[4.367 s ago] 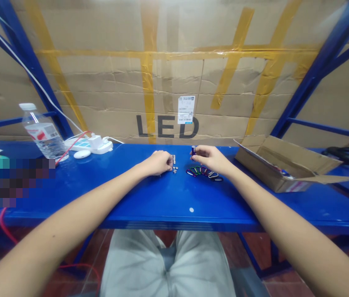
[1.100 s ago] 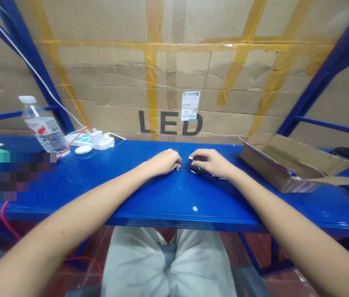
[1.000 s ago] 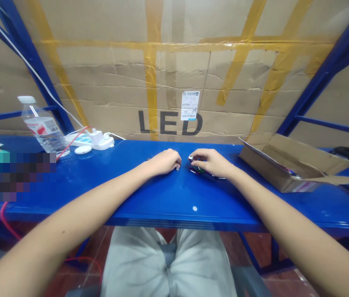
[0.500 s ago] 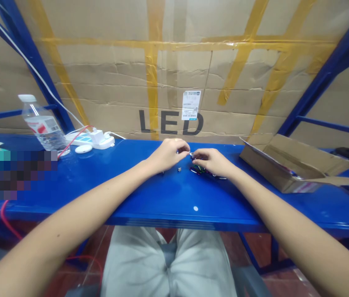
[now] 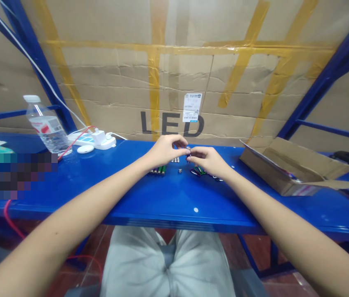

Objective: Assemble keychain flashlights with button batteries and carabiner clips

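Note:
My left hand and my right hand meet above the blue table, fingertips pinched together on a small dark part with a shiny metal end. The fingers cover most of it, so its kind is unclear. Beneath my left wrist lies a row of several green tubes with metal ends. Several small silver pieces sit between the hands, partly covered. Closer to me rests one lone metal piece. Under my right hand is a loose pile of coloured clips, seemingly carabiners.
An open cardboard box stands on the right of the blue table. At left are a water bottle, a white power strip and a round white disc. A large taped carton closes off the back.
My hands have come together, the left fingertips now touching the part at the right hand's fingertips. The green tubes and silver pieces by my left hand have come into view.

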Motion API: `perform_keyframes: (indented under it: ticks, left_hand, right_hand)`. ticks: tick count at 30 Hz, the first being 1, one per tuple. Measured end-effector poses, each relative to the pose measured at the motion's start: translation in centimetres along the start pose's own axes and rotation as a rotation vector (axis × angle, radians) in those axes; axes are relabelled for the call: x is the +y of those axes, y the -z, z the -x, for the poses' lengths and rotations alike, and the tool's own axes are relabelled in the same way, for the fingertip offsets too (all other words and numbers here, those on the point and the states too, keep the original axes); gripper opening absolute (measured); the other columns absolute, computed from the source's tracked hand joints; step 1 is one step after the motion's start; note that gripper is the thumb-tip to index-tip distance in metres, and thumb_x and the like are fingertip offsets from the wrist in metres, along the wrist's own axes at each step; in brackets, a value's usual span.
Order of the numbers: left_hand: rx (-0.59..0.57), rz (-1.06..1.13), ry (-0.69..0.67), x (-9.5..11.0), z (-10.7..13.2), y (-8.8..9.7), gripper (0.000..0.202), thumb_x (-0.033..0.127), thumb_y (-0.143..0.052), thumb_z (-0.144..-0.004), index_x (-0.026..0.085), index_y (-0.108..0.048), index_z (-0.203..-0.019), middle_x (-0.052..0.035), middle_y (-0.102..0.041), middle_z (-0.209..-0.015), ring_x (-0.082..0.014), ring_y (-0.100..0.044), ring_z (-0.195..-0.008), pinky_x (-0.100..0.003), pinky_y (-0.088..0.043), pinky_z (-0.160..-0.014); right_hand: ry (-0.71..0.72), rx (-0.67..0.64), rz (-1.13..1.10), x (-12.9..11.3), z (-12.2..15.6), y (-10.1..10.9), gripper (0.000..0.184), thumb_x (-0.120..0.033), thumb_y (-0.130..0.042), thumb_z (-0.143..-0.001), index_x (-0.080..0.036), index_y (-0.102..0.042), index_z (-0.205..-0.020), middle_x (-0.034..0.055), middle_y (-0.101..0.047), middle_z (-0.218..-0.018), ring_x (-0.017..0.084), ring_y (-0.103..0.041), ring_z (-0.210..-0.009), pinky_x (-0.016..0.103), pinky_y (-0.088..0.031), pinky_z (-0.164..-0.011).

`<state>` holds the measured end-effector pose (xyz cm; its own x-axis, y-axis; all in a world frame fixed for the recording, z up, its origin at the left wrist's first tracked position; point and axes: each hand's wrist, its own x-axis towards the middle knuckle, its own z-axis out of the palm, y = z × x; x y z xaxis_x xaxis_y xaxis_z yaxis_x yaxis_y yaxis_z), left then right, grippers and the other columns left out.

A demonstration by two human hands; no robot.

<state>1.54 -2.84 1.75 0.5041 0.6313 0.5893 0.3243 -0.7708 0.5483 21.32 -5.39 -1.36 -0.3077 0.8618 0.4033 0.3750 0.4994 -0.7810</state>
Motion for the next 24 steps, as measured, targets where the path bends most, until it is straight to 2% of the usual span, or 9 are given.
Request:
perform_keyframes:
  ticks: [4,7,9,12,17,20,22,24]
  left_hand:
    - [0.007,0.11,0.107,-0.3,-0.1,1.0,0.014,0.027,-0.072,-0.076,0.014,-0.073,-0.081,-0.0063,-0.074,-0.084,-0.0172,-0.066,-0.08,-0.031,-0.052,-0.076]
    - [0.07,0.204,0.17,-1.3,-0.1,1.4,0.013,0.024,-0.07,-0.078,0.012,-0.071,-0.082,-0.0086,-0.074,-0.086,-0.0176,-0.068,-0.082,-0.034,-0.053,-0.081]
    - [0.123,0.248,0.206,-2.1,-0.1,1.6,0.01,0.021,-0.066,-0.081,0.012,-0.067,-0.084,-0.0096,-0.074,-0.088,-0.0175,-0.068,-0.085,-0.035,-0.053,-0.083]
    - [0.13,0.362,0.287,-2.9,-0.1,1.7,0.009,0.018,-0.058,-0.087,0.013,-0.063,-0.091,-0.0094,-0.073,-0.09,-0.0175,-0.069,-0.088,-0.034,-0.056,-0.078]
    - [0.058,0.553,0.345,-3.1,0.1,1.2,0.013,0.018,-0.055,-0.09,0.014,-0.06,-0.101,-0.0059,-0.066,-0.088,-0.0159,-0.067,-0.083,-0.032,-0.06,-0.067]
    - [0.024,0.606,0.327,-3.1,0.2,0.8,0.015,0.017,-0.059,-0.088,0.013,-0.062,-0.102,-0.0057,-0.065,-0.087,-0.0159,-0.065,-0.083,-0.032,-0.06,-0.066]
    - [-0.003,0.599,0.314,-3.2,0.2,0.5,0.015,0.017,-0.061,-0.086,0.012,-0.063,-0.101,-0.0069,-0.066,-0.088,-0.0154,-0.065,-0.081,-0.032,-0.059,-0.066]
    - [-0.044,0.543,0.304,-3.2,0.3,0.3,0.015,0.017,-0.062,-0.086,0.011,-0.065,-0.1,-0.0077,-0.068,-0.089,-0.0142,-0.065,-0.075,-0.031,-0.057,-0.065]
  right_hand:
    - [-0.022,-0.02,0.077,-1.4,-1.0,-0.9,0.023,-0.034,-0.066,-0.081,-0.016,-0.073,-0.092,0.0043,-0.073,-0.079,0.016,-0.061,-0.064,0.031,-0.048,-0.063]
    - [-0.013,-0.087,0.264,-2.0,-1.8,-0.7,0.015,-0.026,-0.065,-0.082,-0.017,-0.074,-0.09,0.0049,-0.074,-0.082,0.018,-0.063,-0.071,0.031,-0.048,-0.067]
    - [0.034,-0.189,0.4,-2.1,-2.1,-0.6,0.011,-0.017,-0.065,-0.08,-0.018,-0.074,-0.087,0.0052,-0.074,-0.086,0.019,-0.065,-0.077,0.03,-0.048,-0.072]
    - [0.115,-0.338,0.54,-1.6,-2.1,-1.0,0.014,-0.009,-0.066,-0.076,-0.019,-0.074,-0.083,0.0059,-0.074,-0.086,0.021,-0.065,-0.08,0.03,-0.047,-0.073]
    - [0.13,-0.434,0.554,-0.5,-1.5,-2.2,0.015,-0.008,-0.063,-0.078,-0.018,-0.074,-0.081,0.0059,-0.074,-0.085,0.02,-0.065,-0.08,0.028,-0.046,-0.073]
    - [0.088,-0.381,0.447,-0.3,-1.2,-2.2,0.013,-0.009,-0.062,-0.078,-0.018,-0.072,-0.079,0.0047,-0.074,-0.083,0.019,-0.066,-0.079,0.029,-0.047,-0.074]
    - [0.064,-0.231,0.349,-0.4,-1.2,-1.7,0.009,-0.013,-0.063,-0.079,-0.018,-0.071,-0.078,0.0042,-0.074,-0.083,0.019,-0.066,-0.079,0.03,-0.048,-0.076]
    - [0.058,-0.012,0.237,-0.6,-1.2,-1.0,0.006,-0.018,-0.064,-0.079,-0.018,-0.07,-0.08,0.0042,-0.073,-0.082,0.019,-0.065,-0.077,0.031,-0.049,-0.075]
